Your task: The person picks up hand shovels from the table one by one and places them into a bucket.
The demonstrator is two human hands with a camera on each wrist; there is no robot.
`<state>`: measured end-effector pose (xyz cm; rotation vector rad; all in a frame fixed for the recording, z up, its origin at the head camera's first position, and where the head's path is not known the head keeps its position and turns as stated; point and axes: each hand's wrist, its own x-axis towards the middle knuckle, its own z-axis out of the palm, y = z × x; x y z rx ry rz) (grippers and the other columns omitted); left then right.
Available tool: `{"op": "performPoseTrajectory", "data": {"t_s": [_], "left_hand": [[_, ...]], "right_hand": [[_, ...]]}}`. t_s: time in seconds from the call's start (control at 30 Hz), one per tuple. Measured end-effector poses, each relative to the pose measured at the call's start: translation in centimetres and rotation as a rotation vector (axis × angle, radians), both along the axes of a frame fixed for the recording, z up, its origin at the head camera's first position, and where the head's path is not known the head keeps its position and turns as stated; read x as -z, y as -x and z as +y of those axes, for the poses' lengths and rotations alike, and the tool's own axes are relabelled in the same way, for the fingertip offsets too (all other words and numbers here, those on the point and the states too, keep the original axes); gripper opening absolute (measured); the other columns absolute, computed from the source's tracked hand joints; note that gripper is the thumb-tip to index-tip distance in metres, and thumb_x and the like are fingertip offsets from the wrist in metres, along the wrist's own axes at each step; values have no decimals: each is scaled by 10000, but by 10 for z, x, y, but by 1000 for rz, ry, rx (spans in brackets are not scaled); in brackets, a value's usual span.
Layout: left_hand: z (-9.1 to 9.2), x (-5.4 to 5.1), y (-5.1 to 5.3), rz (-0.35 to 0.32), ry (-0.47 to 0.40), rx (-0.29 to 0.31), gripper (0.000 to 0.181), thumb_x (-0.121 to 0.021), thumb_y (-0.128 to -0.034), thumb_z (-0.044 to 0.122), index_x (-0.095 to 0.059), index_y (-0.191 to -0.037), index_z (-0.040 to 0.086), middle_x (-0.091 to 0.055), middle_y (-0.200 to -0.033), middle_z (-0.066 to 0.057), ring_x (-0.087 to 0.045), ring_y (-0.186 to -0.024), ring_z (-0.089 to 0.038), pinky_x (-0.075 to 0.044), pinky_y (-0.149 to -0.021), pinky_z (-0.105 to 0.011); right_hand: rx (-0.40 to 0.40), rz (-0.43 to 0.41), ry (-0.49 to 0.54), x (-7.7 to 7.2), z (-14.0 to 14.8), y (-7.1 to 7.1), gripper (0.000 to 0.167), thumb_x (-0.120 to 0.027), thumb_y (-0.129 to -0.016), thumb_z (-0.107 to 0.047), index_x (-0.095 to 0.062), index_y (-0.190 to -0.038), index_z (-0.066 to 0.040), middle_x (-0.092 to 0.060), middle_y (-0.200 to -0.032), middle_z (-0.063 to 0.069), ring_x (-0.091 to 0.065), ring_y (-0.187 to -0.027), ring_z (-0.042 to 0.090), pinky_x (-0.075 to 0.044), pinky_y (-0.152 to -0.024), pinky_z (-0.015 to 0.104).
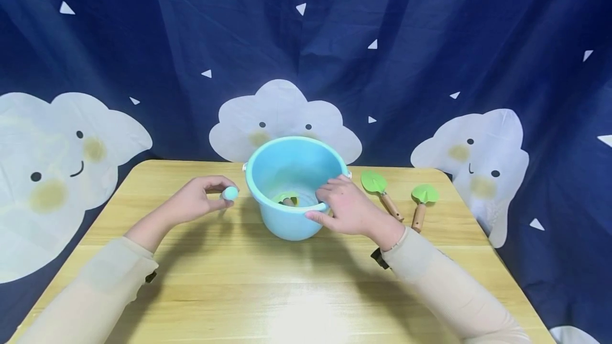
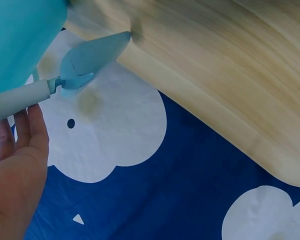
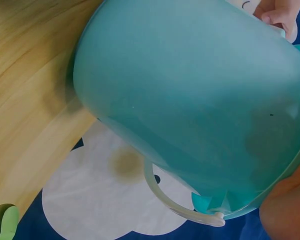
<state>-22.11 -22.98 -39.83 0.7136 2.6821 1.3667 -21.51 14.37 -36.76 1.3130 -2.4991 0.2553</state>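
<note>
A light-blue bucket (image 1: 290,224) stands on the table, with a green item (image 1: 286,196) and something brownish inside. My right hand (image 1: 348,207) grips the bucket's near right rim, thumb outside; in the right wrist view, part of that hand (image 3: 287,202) shows at the rim of the bucket (image 3: 180,90). Left of the bucket, my left hand (image 1: 198,199) pinches a small tool, its pale blue handle end (image 1: 230,193) facing the head camera. The left wrist view shows the tool's white handle (image 2: 21,100) and blue-grey blade (image 2: 96,54) above the left hand's fingers (image 2: 36,131), blade pointing down towards the table.
Two green-bladed tools with wooden handles lie right of the bucket: one with a round blade (image 1: 374,181), another (image 1: 425,194) farther right. A white bucket handle (image 3: 177,207) hangs behind the bucket. A dark blue curtain (image 1: 306,57) with white clouds stands behind the wooden table (image 1: 229,291).
</note>
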Motion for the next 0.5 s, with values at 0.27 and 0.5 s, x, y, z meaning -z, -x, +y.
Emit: {"op": "performPoseTrajectory", "data": {"t_s": [0.27,0.5], "left_hand": [[0,-3,-2,-34,-32,-2,248,-782,-875,121,-699,-1106,85,-711,-1053,-62,-654,-1113,-237,-474,-984,-506],[-2,-6,-2,-61,-106,-13,270,-779,-873,100,-684,-1116,31,-699,-1024,-48,-667,-1056,-138,-517,-931,-321]], "right_hand": [[-3,0,1,-1,0,0,614,-265,-984,-710,-460,-722,-190,-422,-675,-83,-382,-674,142,-343,-749,343],[3,-9,2,-2,0,1,611,-276,-983,-708,-482,-730,-191,-441,-689,-86,-395,-688,139,-348,-765,343]]}}
